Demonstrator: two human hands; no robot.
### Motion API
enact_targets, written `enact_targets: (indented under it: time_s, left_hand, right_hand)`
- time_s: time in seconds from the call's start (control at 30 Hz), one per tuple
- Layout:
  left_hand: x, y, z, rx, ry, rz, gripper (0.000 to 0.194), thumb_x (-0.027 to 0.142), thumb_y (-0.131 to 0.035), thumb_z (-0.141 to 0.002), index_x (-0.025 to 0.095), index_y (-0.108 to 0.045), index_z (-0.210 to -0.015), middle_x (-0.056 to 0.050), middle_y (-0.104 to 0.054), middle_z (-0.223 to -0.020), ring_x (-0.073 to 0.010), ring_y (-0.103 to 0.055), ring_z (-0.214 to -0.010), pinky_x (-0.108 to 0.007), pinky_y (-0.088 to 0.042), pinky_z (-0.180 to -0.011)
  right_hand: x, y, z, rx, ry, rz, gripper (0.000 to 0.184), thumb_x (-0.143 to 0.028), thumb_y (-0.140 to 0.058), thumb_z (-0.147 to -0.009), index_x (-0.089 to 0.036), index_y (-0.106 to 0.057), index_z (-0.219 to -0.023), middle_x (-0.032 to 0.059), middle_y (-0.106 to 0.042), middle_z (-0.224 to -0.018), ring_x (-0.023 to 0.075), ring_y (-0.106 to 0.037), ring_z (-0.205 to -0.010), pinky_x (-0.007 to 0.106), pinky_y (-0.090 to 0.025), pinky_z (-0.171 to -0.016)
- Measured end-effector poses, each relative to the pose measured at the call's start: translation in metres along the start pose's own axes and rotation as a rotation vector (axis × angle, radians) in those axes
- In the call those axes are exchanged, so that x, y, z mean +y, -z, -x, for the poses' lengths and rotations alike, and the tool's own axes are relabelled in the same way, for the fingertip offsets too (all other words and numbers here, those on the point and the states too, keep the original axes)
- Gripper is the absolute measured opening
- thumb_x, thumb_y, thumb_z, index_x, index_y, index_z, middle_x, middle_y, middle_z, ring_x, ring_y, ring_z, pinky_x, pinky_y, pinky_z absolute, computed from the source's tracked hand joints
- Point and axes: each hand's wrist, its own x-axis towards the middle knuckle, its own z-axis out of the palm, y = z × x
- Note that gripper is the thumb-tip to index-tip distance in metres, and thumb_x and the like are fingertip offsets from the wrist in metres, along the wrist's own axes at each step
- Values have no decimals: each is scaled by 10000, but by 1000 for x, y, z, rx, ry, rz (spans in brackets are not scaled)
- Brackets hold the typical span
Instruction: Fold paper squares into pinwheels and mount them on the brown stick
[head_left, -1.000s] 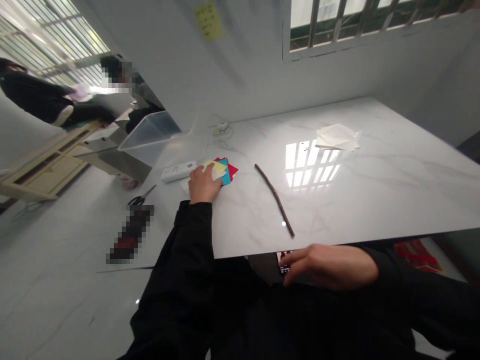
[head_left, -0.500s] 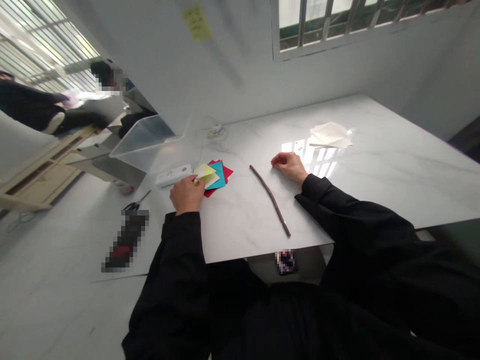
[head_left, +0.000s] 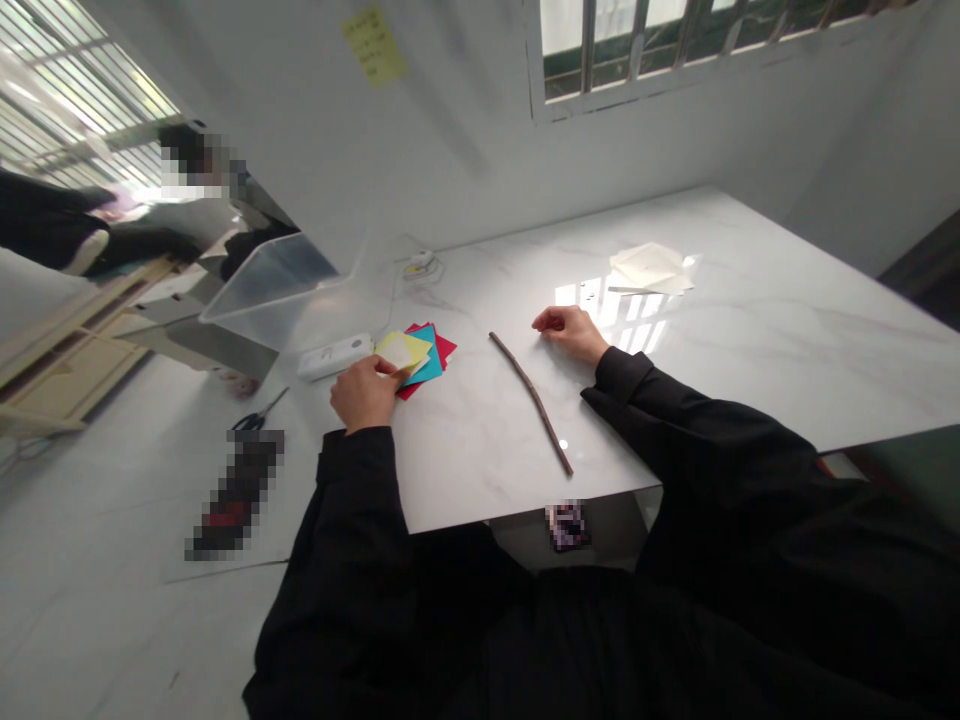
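- Our left hand is on the stack of origami paper, fingers narrow, pinching the yellow paper square.
- Stack sits near the table's left edge: yellow on top, teal paper square under it, red paper square lowest.
- Our right hand rests on the marble table, fingers loosely curled, holding nothing, just beside a thin twig.
- White power strip lies just beside the stack.
- Cream paper sheets lie farther along the table, well apart from both hands.
- Clear plastic bin and black-handled scissors sit beyond the table's left edge.
- Another person is at upper left, well apart.
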Motion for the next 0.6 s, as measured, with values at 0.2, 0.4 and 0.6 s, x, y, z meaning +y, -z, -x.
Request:
enact_targets:
  time_s: [0.2,0.4,0.6]
  left_hand:
    - [4,7,2,-98,30,64,381,587,-678,-854,228,-783,-927,-139,-792,-1015,-383,-707,-1057,-475,-517,-952]
    - [32,39,20,163,-54,69,345,499,-586,-949,237,-779,-1062,-125,-789,-1092,-382,-698,-1070,-491,-502,-948]
    - [86,79,28,548,-257,507,374,552,-622,-995,207,-674,-860,-38,-677,-822,-244,-669,-887,-394,-517,-907]
  right_hand:
    - [0,0,0,-12,-2,-12,280,-3,-637,-730,-173,-804,-879,49,-794,-892,184,-734,-843,379,-619,-925]
    - [-1,2,0,1,-10,0,257,-29,-683,-733,-177,-806,-903,48,-799,-901,189,-745,-857,384,-617,-932]
    - [-5,2,3,11,-23,-27,199,-72,-732,-743,-182,-802,-894,49,-801,-918,206,-772,-877,372,-623,-897]
